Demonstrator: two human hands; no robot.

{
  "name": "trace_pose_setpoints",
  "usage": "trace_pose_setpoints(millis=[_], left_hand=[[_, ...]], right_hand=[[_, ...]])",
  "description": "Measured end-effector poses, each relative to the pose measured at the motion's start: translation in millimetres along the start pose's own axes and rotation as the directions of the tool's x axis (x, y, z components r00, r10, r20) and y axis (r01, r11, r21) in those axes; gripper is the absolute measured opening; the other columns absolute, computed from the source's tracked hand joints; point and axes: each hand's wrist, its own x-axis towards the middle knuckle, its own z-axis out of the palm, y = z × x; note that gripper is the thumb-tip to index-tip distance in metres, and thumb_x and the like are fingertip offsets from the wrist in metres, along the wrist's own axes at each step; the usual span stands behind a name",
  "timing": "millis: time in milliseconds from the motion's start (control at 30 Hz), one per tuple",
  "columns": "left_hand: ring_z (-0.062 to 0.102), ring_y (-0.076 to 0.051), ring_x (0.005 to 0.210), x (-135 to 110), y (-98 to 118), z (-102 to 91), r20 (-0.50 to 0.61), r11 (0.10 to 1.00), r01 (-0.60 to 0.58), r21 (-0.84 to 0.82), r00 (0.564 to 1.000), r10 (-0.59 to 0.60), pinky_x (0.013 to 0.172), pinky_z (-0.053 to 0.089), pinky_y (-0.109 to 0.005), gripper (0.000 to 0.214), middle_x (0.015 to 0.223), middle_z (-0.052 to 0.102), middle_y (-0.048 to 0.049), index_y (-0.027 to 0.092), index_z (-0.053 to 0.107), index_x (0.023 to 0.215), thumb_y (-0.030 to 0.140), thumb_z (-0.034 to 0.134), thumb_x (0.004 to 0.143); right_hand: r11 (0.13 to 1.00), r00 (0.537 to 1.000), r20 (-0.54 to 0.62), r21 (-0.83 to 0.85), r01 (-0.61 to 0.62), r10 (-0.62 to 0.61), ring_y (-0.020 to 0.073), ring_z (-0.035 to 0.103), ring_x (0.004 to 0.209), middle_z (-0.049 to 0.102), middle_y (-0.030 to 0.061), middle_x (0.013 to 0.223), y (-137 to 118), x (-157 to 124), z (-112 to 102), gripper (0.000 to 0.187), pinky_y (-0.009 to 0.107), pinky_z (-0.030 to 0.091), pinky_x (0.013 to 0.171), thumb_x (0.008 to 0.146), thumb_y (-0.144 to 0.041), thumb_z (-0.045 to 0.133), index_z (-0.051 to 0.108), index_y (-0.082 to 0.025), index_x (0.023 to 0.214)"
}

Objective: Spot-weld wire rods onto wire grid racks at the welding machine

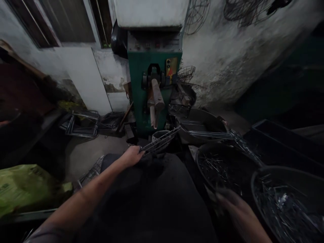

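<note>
My left hand [132, 155] is closed round the near end of a wire rack [158, 143], which slants up to the right over my lap. The rack's far end lies below the electrodes [156, 98] of a green welding machine [138, 91]. Low on the right, my right hand [229, 199] is smeared by motion, so its fingers cannot be read. It is at the near edge of a dark basin [202, 168] holding loose thin metal wires [216, 165].
A second basin [254, 175] of short wires stands at far right. Behind, a wide tub [210, 118] has long rods [207, 134] across it. Bent wire frames [83, 123] are stacked on the left floor. A yellow-green sack [27, 185] lies at lower left.
</note>
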Motion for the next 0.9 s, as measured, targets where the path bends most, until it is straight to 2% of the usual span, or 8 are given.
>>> trace_pose_setpoints(millis=[33,67,167,267,333,467,633,900], left_hand=[[0.062,-0.021,0.078,2.2,1.6,1.6,-0.002,1.0,-0.008,-0.005,1.0,0.008,0.064,0.038,-0.027,0.026,0.083,0.067,-0.0116,0.012,0.063,0.081,0.03,0.046,0.089],[0.062,-0.021,0.078,4.4,3.4,2.8,-0.005,1.0,-0.021,-0.01,1.0,0.021,0.065,0.038,-0.027,0.026,0.084,0.067,-0.0118,0.011,0.063,0.082,0.03,0.046,0.089],[0.062,-0.021,0.079,11.3,9.4,3.0,-0.026,0.999,-0.05,0.0,0.998,0.05,0.065,0.038,-0.027,0.026,0.084,0.067,-0.0124,0.01,0.064,0.083,0.029,0.046,0.089],[0.062,-0.02,0.077,17.6,16.0,-0.9,-0.057,1.0,-0.025,0.01,0.998,0.025,0.063,0.037,-0.027,0.028,0.08,0.067,-0.0119,0.011,0.064,0.081,0.032,0.046,0.089],[0.062,-0.02,0.075,21.3,19.5,-4.2,-0.054,1.0,-0.021,0.004,0.998,0.021,0.062,0.036,-0.026,0.029,0.078,0.067,-0.0112,0.012,0.064,0.081,0.033,0.046,0.089],[0.062,-0.019,0.072,29.1,21.7,-6.9,-0.044,0.996,-0.081,-0.039,0.996,0.079,0.061,0.036,-0.026,0.029,0.076,0.067,-0.0101,0.012,0.064,0.081,0.03,0.044,0.09],[0.062,-0.02,0.073,40.8,18.4,-3.3,-0.049,0.996,-0.078,-0.046,0.996,0.076,0.062,0.038,-0.026,0.028,0.078,0.067,-0.0109,0.011,0.065,0.081,0.029,0.046,0.089],[0.061,-0.018,0.07,52.9,17.3,-2.8,-0.037,0.992,-0.067,-0.111,0.997,0.064,0.059,0.037,-0.025,0.028,0.076,0.067,-0.0094,0.013,0.065,0.079,0.03,0.045,0.089]], right_hand=[[0.991,0.999,0.04,0.132,-0.012,0.007,0.0187,0.055,0.051,0.058,0.004,0.061,-17.5,14.9,18.2,0.034,0.033,0.045,0.048,0.069,-0.056,0.064,0.062,-0.026,0.085],[0.967,0.998,0.064,0.255,0.008,-0.025,0.017,0.054,0.049,0.057,0.0015,0.059,-37.6,29.4,38.5,0.035,0.032,0.044,0.047,0.068,-0.053,0.065,0.06,-0.024,0.086],[0.852,0.973,0.078,0.502,0.149,-0.215,0.0124,0.05,0.044,0.055,-0.0025,0.058,-99.0,64.4,106.1,0.034,0.027,0.04,0.045,0.061,-0.046,0.069,0.052,-0.02,0.075],[0.806,0.964,0.112,0.577,0.134,-0.24,0.0105,0.045,0.038,0.051,-0.0057,0.054,-137.4,82.3,165.1,0.03,0.024,0.036,0.039,0.06,-0.041,0.066,0.047,-0.02,0.072],[0.788,0.966,0.102,0.602,0.129,-0.236,0.0103,0.044,0.038,0.048,-0.0071,0.053,-146.7,87.9,190.2,0.028,0.023,0.035,0.038,0.063,-0.039,0.064,0.045,-0.021,0.073],[0.733,0.962,0.032,0.654,0.186,-0.273,0.0105,0.044,0.045,0.047,-0.0066,0.058,-147.6,96.4,209.6,0.028,0.024,0.04,0.043,0.067,-0.039,0.064,0.044,-0.023,0.075],[0.671,0.951,-0.033,0.701,0.242,-0.308,0.0118,0.047,0.056,0.046,-0.0055,0.063,-146.4,106.0,215.3,0.027,0.026,0.044,0.054,0.068,-0.038,0.064,0.043,-0.022,0.076],[0.647,0.948,-0.057,0.718,0.257,-0.314,0.0118,0.045,0.058,0.044,-0.0053,0.065,-145.5,118.2,222.8,0.026,0.026,0.042,0.057,0.065,-0.035,0.063,0.042,-0.022,0.074]])
